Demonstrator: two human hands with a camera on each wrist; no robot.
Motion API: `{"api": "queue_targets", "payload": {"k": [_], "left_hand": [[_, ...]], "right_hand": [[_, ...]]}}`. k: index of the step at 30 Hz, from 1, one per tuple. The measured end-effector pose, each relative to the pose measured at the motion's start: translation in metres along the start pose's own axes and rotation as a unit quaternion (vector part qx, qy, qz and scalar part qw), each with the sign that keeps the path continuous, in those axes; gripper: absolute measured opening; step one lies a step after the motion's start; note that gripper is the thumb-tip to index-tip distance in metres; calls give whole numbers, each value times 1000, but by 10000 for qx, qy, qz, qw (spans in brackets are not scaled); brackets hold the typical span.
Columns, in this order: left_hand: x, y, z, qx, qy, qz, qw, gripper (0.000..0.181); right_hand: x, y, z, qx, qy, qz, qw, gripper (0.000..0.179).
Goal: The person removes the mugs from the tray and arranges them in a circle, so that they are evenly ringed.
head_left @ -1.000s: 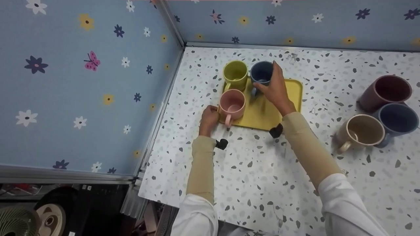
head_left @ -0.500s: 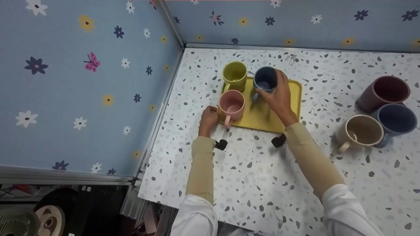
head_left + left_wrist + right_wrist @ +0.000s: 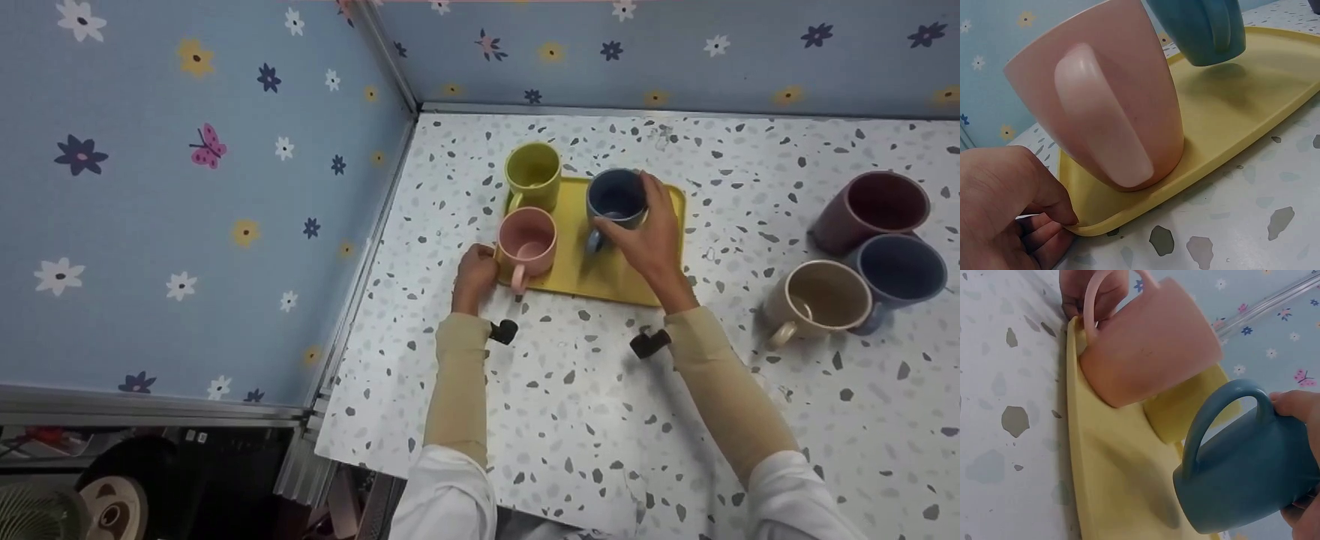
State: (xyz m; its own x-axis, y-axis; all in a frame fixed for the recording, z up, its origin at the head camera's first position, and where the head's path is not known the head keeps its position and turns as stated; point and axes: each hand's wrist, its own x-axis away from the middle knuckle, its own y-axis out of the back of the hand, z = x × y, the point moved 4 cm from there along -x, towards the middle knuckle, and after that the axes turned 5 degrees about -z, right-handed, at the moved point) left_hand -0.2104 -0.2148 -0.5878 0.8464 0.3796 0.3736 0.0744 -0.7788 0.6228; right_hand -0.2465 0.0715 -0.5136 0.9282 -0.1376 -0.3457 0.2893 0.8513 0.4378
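Observation:
My right hand (image 3: 652, 232) grips a blue mug (image 3: 616, 196) around its body, thumb on the near side. In the left wrist view a gap shows between this blue mug (image 3: 1207, 34) and the yellow tray (image 3: 1275, 95) beneath it. My left hand (image 3: 476, 274) pinches the tray's near left corner between thumb and fingers. Beside that hand, a pink mug (image 3: 529, 244) stands upright on the tray (image 3: 622, 292), its handle toward me. Behind it a yellow-green mug (image 3: 534, 176) stands at the tray's far left corner.
On the right of the speckled table (image 3: 570, 420) stand a dark red mug (image 3: 847, 217), another blue mug (image 3: 900, 270) and a beige mug (image 3: 817, 300), close together. Flower-patterned walls (image 3: 247, 187) bound the table's left and far sides.
My right hand has carried the blue mug toward me and slightly right, from the tray's far edge to above its middle. The left hand stays at the tray corner.

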Motion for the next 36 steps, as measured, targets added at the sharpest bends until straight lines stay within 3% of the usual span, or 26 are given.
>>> {"api": "queue_targets", "payload": {"k": [11,36], "left_hand": [[1,0,0,120,136,-6,9998,31],[1,0,0,206,-126,-24,9997,29]], "right_hand": [[10,35,10,-92,379,-168,9991,91],[48,91,-15,119,-62,-782,9968,86]]}}
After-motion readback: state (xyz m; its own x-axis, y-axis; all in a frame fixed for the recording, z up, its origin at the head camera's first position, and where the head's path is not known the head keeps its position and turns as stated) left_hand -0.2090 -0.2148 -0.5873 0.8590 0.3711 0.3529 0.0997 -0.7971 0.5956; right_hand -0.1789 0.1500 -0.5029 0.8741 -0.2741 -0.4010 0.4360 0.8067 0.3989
